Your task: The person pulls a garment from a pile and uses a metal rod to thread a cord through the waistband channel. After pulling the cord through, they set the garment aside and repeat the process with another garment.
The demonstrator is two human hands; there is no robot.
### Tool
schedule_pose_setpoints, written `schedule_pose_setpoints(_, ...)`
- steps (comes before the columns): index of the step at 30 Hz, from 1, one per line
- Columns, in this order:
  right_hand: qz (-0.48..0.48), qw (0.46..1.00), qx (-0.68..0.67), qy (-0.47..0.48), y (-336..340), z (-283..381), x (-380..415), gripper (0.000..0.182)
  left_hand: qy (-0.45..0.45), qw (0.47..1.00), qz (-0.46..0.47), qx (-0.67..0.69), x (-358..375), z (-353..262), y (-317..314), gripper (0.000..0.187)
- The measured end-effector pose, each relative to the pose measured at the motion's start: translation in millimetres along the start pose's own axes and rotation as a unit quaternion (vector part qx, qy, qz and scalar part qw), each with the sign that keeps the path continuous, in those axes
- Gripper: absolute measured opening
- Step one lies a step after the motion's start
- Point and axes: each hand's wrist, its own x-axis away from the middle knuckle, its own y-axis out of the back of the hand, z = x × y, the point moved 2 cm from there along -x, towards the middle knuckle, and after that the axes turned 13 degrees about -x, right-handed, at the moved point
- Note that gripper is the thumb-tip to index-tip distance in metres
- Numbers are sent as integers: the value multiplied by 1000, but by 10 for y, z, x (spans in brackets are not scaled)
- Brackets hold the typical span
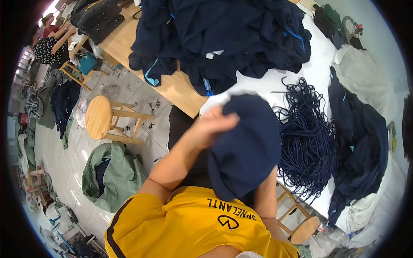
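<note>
My left hand (217, 122) pinches the upper left edge of a dark navy cloth piece (247, 144), held up in front of my yellow shirt. The cloth hangs in a rounded shape with a fold on its left side. My other forearm rises at the right, and that hand is hidden behind the cloth. Just right of the cloth lies a tangled heap of navy cords (305, 142) on the white table surface (320, 56). Beyond the cloth is a large pile of navy garments (219, 34) with light blue strips.
More navy garments (359, 142) lie along the right side. Wooden stools (99, 117) stand at the left and under the table at the lower right. A green sack (114, 176) sits on the tiled floor. Two people (49, 49) are at the far upper left.
</note>
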Motion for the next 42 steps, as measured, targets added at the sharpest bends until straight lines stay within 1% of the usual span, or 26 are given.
schedule_pose_setpoints(1, -76, 989, -129, -11, 34, 87, 39, 57, -27, 998, -51, -13, -62, -31, 237, 32)
schedule_pose_setpoints(3, -191, 966, -110, 138, -160, 535, 205, 47, -32, 981, -191, -29, -98, -199, 422, 26)
schedule_pose_setpoints(4, -22, 967, -174, 182, -100, 696, 164, 48, -22, 961, -274, -32, -108, -317, 421, 23)
schedule_pose_setpoints(5, 149, 936, -229, 223, -32, 862, 161, 52, 2, 940, -312, -137, -171, -356, 789, 23)
schedule_pose_setpoints(6, 177, 941, -190, 218, -37, 958, 190, 46, -4, 919, -325, -222, -154, -333, 1017, 23)
schedule_pose_setpoints(7, 206, 943, -151, 212, -60, 1027, 214, 43, -60, 816, -384, -428, -93, -288, 1198, 23)
schedule_pose_setpoints(8, 190, 950, -138, 207, -25, 980, 196, 39, -117, 663, -420, -608, -20, -222, 1329, 22)
schedule_pose_setpoints(9, 144, 969, -94, 175, -34, 920, 202, 34, -168, 471, -432, -751, 30, -187, 1337, 22)
schedule_pose_setpoints(12, 28, 994, 24, 100, -52, 653, 179, 29, -206, 747, -361, -519, -16, 97, 907, 22)
schedule_pose_setpoints(13, -10, 993, 76, 87, -122, 587, 166, 23, -144, 800, -310, -493, -34, 182, 632, 21)
schedule_pose_setpoints(14, -21, 991, 103, 83, -87, 507, 116, 20, -111, 814, -271, -502, -95, 323, 485, 19)
schedule_pose_setpoints(16, -40, 989, 121, 74, -24, 343, 17, 17, -118, 769, -201, -595, -206, 560, 216, 27)
schedule_pose_setpoints(17, -29, 989, 119, 88, -37, 296, 1, 15, -103, 744, -198, -630, -272, 575, 67, 29)
schedule_pose_setpoints(18, -22, 988, 122, 94, -15, 254, -20, 15, -122, 692, -186, -687, -381, 673, 107, 43)
schedule_pose_setpoints(21, -14, 986, 133, 99, 23, 228, -20, 15, -102, 575, -234, -777, -719, 785, 152, 62)
schedule_pose_setpoints(22, -7, 980, 164, 115, 57, 202, -31, 13, -13, 579, -213, -787, -826, 823, 238, 76)
schedule_pose_setpoints(23, -19, 974, 191, 123, 67, 197, -21, 15, 13, 567, -205, -798, -884, 876, 356, 75)
schedule_pose_setpoints(25, -40, 959, 243, 141, 65, 210, -29, 19, 58, 589, -205, -780, -922, 916, 529, 63)
schedule_pose_setpoints(28, -83, 941, 281, 167, 51, 238, -84, 23, 124, 757, -161, -621, -810, 865, 727, 49)
schedule_pose_setpoints(30, -99, 926, 303, 201, 60, 215, -179, 28, 159, 872, -181, -427, -652, 802, 672, 42)
schedule_pose_setpoints(32, -120, 907, 344, 213, 70, 171, -288, 32, 175, 936, -185, -244, -491, 786, 677, 38)
schedule_pose_setpoints(33, -127, 905, 342, 217, 67, 142, -335, 33, 168, 953, -171, -185, -435, 782, 657, 37)
schedule_pose_setpoints(35, -78, 943, 279, 165, 114, 56, -429, 35, 148, 977, -142, -64, -335, 748, 588, 36)
schedule_pose_setpoints(36, -44, 959, 254, 116, 122, 14, -445, 36, 147, 979, -133, -37, -298, 725, 564, 34)
schedule_pose_setpoints(37, -21, 965, 236, 110, 112, -24, -431, 37, 145, 979, -140, -18, -279, 712, 546, 31)
schedule_pose_setpoints(42, 8, 918, 355, 178, 173, -172, -378, 46, 140, 979, -144, 32, -290, 632, 409, 26)
